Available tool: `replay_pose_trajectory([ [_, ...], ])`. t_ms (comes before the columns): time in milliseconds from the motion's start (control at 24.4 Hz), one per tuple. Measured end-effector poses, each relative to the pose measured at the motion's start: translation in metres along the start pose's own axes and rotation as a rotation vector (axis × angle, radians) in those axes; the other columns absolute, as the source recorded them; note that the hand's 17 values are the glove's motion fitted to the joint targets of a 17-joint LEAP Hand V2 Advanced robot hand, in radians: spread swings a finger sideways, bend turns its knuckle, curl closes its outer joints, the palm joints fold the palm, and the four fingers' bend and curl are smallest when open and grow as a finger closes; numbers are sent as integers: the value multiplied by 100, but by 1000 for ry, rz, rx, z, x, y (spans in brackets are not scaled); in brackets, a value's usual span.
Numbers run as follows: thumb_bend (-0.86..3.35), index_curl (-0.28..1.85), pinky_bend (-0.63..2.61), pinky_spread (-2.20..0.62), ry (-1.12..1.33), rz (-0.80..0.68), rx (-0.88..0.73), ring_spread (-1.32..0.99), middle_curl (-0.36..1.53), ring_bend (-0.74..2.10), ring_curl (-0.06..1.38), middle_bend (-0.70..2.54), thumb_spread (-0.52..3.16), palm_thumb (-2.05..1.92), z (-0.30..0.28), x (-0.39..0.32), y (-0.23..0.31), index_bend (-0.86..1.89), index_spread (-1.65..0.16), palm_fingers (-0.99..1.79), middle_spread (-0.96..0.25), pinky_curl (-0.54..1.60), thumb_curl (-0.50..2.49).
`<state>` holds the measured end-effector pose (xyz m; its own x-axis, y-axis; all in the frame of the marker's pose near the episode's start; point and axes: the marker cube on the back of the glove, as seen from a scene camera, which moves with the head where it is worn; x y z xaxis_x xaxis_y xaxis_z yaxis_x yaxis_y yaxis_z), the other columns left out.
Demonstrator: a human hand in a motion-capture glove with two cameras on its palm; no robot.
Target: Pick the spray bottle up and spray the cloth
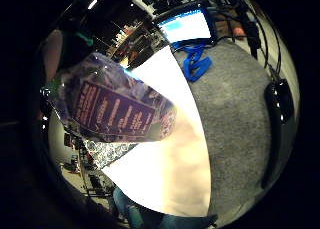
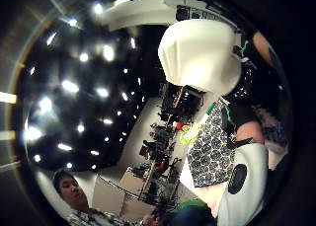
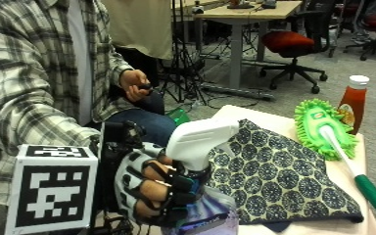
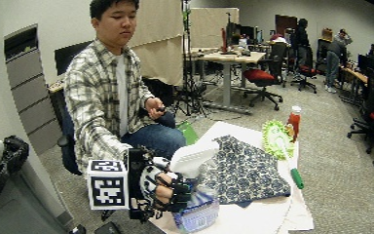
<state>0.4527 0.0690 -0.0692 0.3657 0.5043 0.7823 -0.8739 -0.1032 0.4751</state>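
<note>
My gloved right hand (image 3: 152,188) grips the neck of a spray bottle (image 3: 198,142) with a white trigger head and a clear body bearing a purple label (image 1: 115,111). I hold it upright above the near end of the table, its nozzle aimed toward the patterned blue-and-cream cloth (image 3: 279,171) spread on the table just beyond. The white head (image 2: 200,53) and the cloth (image 2: 210,147) also appear in the thumb side palm view. The bottle (image 4: 196,195) is lifted off the table surface.
A green fluffy duster (image 3: 321,125) with a green handle lies past the cloth, beside a ketchup bottle (image 3: 353,103). The white table (image 3: 364,196) ends close to the right. The person's bare left hand (image 3: 134,84) rests at their lap holding a small device.
</note>
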Motion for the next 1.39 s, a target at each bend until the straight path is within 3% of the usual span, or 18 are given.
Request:
replay_pose_trajectory([
  [615, -4, 32, 44, -3, 219, -81, -15, -13, 45, 47, 43, 22, 82, 106, -50, -5, 8, 11, -21, 112, -4, 40, 56],
  [902, -4, 31, 34, 4, 79, -21, -70, -11, 46, 47, 44, 22, 88, 97, -53, -9, 7, 8, -20, 95, -3, 39, 54],
  [1189, -4, 29, 40, 13, -9, 63, -248, -5, 41, 39, 44, 12, 93, 90, -17, -6, -2, 11, -26, 49, -3, 42, 53],
  [1394, -3, 28, 37, 16, -44, 91, -259, -3, 37, 37, 40, 15, 94, 88, -3, -5, -11, 14, -27, 46, -3, 38, 53],
])
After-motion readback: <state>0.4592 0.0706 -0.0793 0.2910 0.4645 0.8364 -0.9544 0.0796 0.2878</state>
